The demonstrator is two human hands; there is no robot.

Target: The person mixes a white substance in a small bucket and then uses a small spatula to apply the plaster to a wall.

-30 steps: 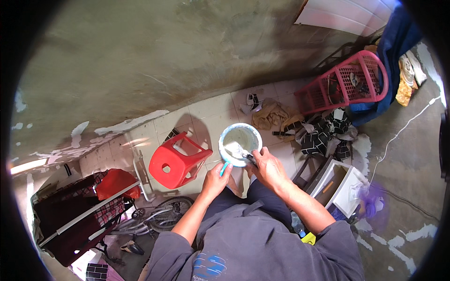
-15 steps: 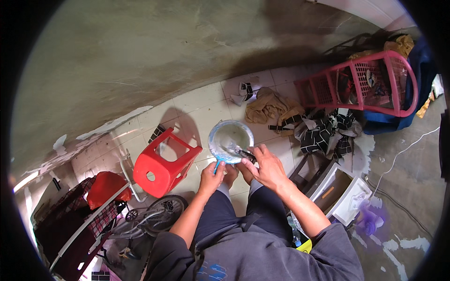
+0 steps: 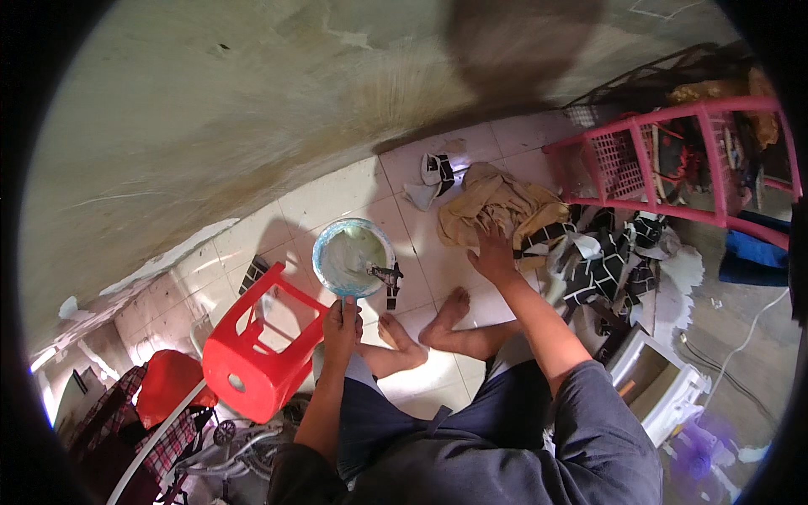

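Observation:
My left hand is closed round the handle of a round blue-rimmed dipper, smeared with white and holding a pale, wet mix. A dark-handled tool leans over the dipper's right side; its other end is in the mix, so its kind is unclear. My right hand stretches forward to the near edge of a crumpled tan cloth on the tiles. Its fingers look extended and apart; whether they touch the cloth I cannot tell.
A red plastic stool lies tipped at left, near a bicycle. Black-and-white patterned scraps are heaped right of the cloth, below a pink rack. A white drawer-like box sits at right. The bare wall rises ahead.
My right hand has let go of the dark-handled tool and moved right and forward to the cloth. The dipper has shifted left in my left hand. The view has moved too.

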